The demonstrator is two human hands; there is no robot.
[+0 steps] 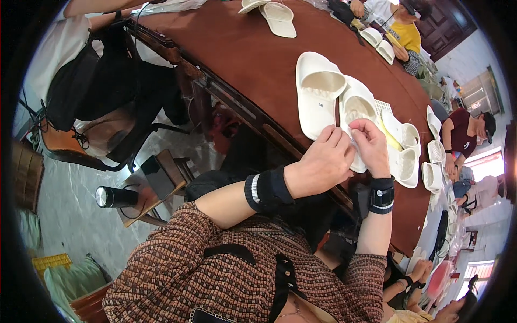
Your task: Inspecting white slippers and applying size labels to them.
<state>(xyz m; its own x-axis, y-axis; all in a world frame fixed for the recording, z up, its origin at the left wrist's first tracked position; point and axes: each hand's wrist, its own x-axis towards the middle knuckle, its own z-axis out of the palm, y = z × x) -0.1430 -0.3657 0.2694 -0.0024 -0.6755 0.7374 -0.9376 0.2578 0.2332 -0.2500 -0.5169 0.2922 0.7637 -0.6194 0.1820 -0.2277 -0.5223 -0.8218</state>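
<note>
Both my hands are close together over the near end of a cream slide slipper (357, 102) on the brown table. My left hand (323, 161) has its fingers bent and pressed together at the slipper's near end. Beside it, my right hand (371, 148) pinches thumb and forefinger together. Anything between the fingers is too small or hidden to make out. The matching slipper (315, 116) lies flat just left of my hands, with dark print on its insole. My hands cover part of the nearer slipper's sole.
More cream slippers (406, 161) lie to the right, with a yellow sheet (390, 134) and a white grid-patterned piece (382, 106) nearby. Another pair (278, 19) lies at the far left. Co-workers sit around the brown table (231, 54). A black bottle (116, 197) stands on a stool at left.
</note>
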